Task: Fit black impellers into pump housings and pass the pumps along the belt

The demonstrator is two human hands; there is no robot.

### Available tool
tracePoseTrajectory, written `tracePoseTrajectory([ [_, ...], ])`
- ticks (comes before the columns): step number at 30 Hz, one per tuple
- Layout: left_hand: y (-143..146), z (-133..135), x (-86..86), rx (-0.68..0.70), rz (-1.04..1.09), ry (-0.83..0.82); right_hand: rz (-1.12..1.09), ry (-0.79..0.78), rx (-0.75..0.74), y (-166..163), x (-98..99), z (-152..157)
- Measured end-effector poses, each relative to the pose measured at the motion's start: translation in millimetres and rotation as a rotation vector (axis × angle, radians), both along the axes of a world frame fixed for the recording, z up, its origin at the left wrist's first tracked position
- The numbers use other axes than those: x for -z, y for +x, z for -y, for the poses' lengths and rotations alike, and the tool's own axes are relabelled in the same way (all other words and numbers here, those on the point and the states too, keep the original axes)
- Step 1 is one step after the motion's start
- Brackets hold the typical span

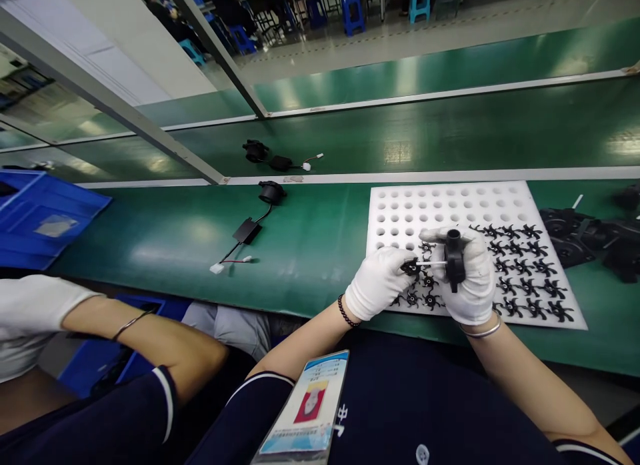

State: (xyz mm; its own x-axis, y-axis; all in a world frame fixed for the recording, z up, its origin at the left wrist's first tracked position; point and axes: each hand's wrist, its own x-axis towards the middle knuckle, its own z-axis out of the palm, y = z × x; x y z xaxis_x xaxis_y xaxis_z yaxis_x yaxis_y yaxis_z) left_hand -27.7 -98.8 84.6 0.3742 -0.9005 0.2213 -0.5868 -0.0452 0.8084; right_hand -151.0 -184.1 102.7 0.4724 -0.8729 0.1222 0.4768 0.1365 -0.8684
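My left hand (pixel 376 283), in a white glove, pinches a small black impeller (pixel 410 267). A thin white shaft (pixel 431 263) spans the gap between the impeller and a black round pump housing (pixel 454 257). My gloved right hand (pixel 474 286) is closed around that housing, its short spout pointing up. Both hands are over a white foam tray (pixel 575 315) with rows of round holes. Several black bladed impellers (pixel 523 268) sit in its nearer rows, and the far rows show bare holes. My fingers hide part of the tray's middle.
Black pump parts (pixel 575 238) are heaped right of the tray. On the green bench lies a wired black pump (pixel 247 231); another wired pump (pixel 256 151) lies beyond the white rail. A blue bin (pixel 45 215) and a co-worker's gloved hand (pixel 45 305) are at left.
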Motion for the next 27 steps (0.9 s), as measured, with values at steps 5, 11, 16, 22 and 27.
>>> tracePoseTrajectory([
  [5, 2, 2, -0.3, -0.053, 0.103, -0.033, -0.132, -0.224, 0.050, -6, 4.5, -1],
  [11, 3, 2, -5.6, 0.009, 0.087, -0.055, -0.231, -0.406, 0.099, -10, 11.7, 2],
  [16, 8, 1, -10.6, 0.077, -0.039, -0.049, -0.205, -0.352, 0.049, -12, 12.5, 7],
  [22, 15, 2, -25.9, 0.259, -0.050, 0.048, -0.278, -0.482, -0.046, -17, 14.1, 19],
  [27, 9, 2, -23.3, 0.146, -0.022, 0.069, -0.443, -0.563, 0.022, -9, 28.9, 20],
])
